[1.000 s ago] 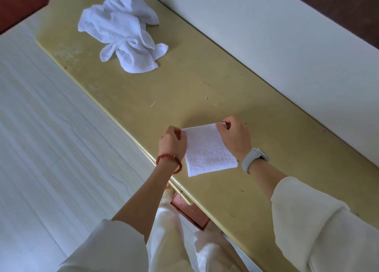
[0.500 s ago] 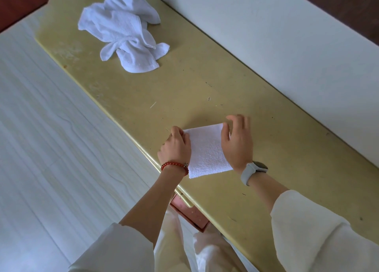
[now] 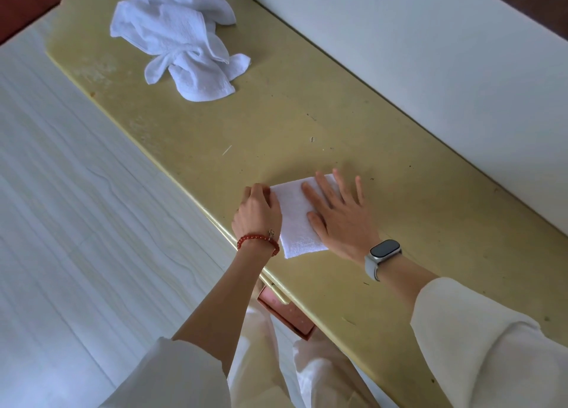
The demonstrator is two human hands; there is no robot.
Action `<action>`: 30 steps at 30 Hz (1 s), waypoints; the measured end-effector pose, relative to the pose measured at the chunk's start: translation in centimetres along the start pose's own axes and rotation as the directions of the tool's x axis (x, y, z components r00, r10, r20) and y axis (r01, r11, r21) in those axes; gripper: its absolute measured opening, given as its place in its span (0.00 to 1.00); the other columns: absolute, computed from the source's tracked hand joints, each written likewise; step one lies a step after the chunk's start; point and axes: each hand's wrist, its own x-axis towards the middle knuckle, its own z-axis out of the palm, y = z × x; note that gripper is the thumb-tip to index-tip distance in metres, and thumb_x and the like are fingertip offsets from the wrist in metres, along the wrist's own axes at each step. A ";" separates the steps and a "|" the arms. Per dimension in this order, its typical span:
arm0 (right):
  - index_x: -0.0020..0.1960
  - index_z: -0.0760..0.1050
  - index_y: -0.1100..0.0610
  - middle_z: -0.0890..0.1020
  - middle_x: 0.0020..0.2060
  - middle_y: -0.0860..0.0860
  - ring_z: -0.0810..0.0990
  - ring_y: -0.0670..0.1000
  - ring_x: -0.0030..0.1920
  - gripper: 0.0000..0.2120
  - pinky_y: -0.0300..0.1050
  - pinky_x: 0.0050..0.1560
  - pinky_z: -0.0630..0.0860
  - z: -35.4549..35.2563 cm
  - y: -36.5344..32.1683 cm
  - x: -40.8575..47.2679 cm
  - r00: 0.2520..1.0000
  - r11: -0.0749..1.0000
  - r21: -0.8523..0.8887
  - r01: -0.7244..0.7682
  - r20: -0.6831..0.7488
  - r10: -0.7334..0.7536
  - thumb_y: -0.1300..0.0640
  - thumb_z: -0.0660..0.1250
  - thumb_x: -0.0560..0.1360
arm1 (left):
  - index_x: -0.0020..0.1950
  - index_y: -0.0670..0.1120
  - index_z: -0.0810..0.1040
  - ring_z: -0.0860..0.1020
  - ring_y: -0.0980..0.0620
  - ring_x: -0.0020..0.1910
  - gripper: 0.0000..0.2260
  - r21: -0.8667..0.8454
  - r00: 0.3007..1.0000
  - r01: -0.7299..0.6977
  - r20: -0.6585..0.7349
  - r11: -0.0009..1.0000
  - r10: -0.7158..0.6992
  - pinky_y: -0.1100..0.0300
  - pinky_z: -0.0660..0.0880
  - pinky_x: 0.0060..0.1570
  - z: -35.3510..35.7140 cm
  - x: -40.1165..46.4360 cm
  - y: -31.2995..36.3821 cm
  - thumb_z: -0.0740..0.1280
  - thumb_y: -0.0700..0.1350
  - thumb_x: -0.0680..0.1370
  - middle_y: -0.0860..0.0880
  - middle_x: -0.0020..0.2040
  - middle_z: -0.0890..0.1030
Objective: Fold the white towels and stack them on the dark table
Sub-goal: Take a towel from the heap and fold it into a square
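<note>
A small folded white towel (image 3: 292,220) lies flat on the yellowish table (image 3: 307,124), close to its near edge. My right hand (image 3: 341,220) presses flat on the towel's right half with its fingers straight and spread. My left hand (image 3: 258,213), with a red bead bracelet on the wrist, sits at the towel's left edge with fingers curled onto it. A crumpled pile of unfolded white towels (image 3: 181,38) lies at the table's far left end.
A white wall (image 3: 430,53) runs along the table's far side. Pale floor (image 3: 76,192) lies to the left. A pinkish box (image 3: 285,313) sits below the table edge by my legs. Dark red furniture (image 3: 18,1) shows at the top left.
The folded towel was held up by its top corners and has been laid down on the table. My right hand let go and flattened onto it; my left hand stayed at the left edge.
</note>
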 end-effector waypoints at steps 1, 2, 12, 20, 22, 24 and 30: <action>0.75 0.47 0.46 0.54 0.75 0.50 0.49 0.58 0.75 0.27 0.61 0.69 0.36 0.0 0.0 -0.1 1.000 1.000 0.001 -0.001 0.005 0.001 0.43 0.39 0.77 | 0.57 0.44 0.75 0.75 0.43 0.46 0.10 0.036 0.987 -0.132 -0.083 0.991 0.135 0.55 0.71 0.39 0.0 -0.3 -0.3 0.59 0.42 0.77 0.44 0.54 0.76; 0.75 0.46 0.46 0.52 0.76 0.49 0.47 0.58 0.75 0.27 0.61 0.69 0.36 0.0 0.0 0.0 1.000 1.000 0.007 -0.001 0.005 0.001 0.43 0.38 0.77 | 0.58 0.43 0.76 0.76 0.42 0.48 0.13 0.100 0.945 -0.282 -0.144 0.954 0.294 0.54 0.73 0.40 0.1 -0.7 -0.8 0.60 0.41 0.76 0.42 0.55 0.77; 0.73 0.60 0.51 0.62 0.73 0.52 0.58 0.58 0.73 0.25 0.64 0.69 0.54 0.2 -0.1 0.2 0.998 0.991 0.134 0.029 -0.051 -0.022 0.48 0.45 0.77 | 0.71 0.40 0.62 0.61 0.50 0.72 0.28 0.431 0.781 -0.614 0.207 0.662 0.590 0.42 0.56 0.67 2.5 -2.1 -4.9 0.43 0.57 0.80 0.44 0.72 0.65; 0.54 0.75 0.60 0.78 0.50 0.56 0.73 0.57 0.54 0.11 0.49 0.53 0.68 -2.2 0.2 -0.5 0.771 0.681 0.569 -0.460 -0.125 0.625 0.55 0.62 0.75 | 0.72 0.40 0.60 0.64 0.48 0.71 0.28 0.437 0.798 -0.593 0.204 0.676 0.567 0.41 0.56 0.67 2.5 -2.3 -4.6 0.42 0.58 0.80 0.44 0.72 0.65; 0.50 0.76 0.58 0.79 0.49 0.54 0.72 0.55 0.53 0.11 0.48 0.53 0.65 -2.1 -0.1 -0.5 0.760 0.669 0.486 -0.562 -0.015 0.650 0.50 0.62 0.75 | 0.72 0.40 0.60 0.64 0.48 0.71 0.28 0.429 0.802 -0.590 0.213 0.684 0.558 0.41 0.56 0.67 2.5 -2.4 -4.5 0.42 0.57 0.80 0.44 0.72 0.65; 0.49 0.76 0.57 0.78 0.49 0.53 0.72 0.55 0.53 0.12 0.48 0.53 0.64 -2.3 -0.4 -0.3 0.750 0.657 0.467 -0.592 0.023 0.661 0.50 0.60 0.76 | 0.72 0.40 0.60 0.64 0.48 0.71 0.28 0.430 0.806 -0.587 0.230 0.686 0.545 0.42 0.56 0.67 2.5 -2.5 -4.4 0.41 0.57 0.80 0.44 0.72 0.65; 0.45 0.73 0.58 0.76 0.44 0.53 0.73 0.56 0.49 0.08 0.50 0.52 0.67 -3.1 -1.7 0.5 0.744 0.598 0.516 -0.614 0.125 0.656 0.54 0.59 0.75 | 0.72 0.40 0.62 0.64 0.49 0.71 0.29 0.453 0.817 -0.571 0.229 0.685 0.530 0.42 0.57 0.67 2.5 -2.5 -4.3 0.41 0.57 0.81 0.44 0.72 0.65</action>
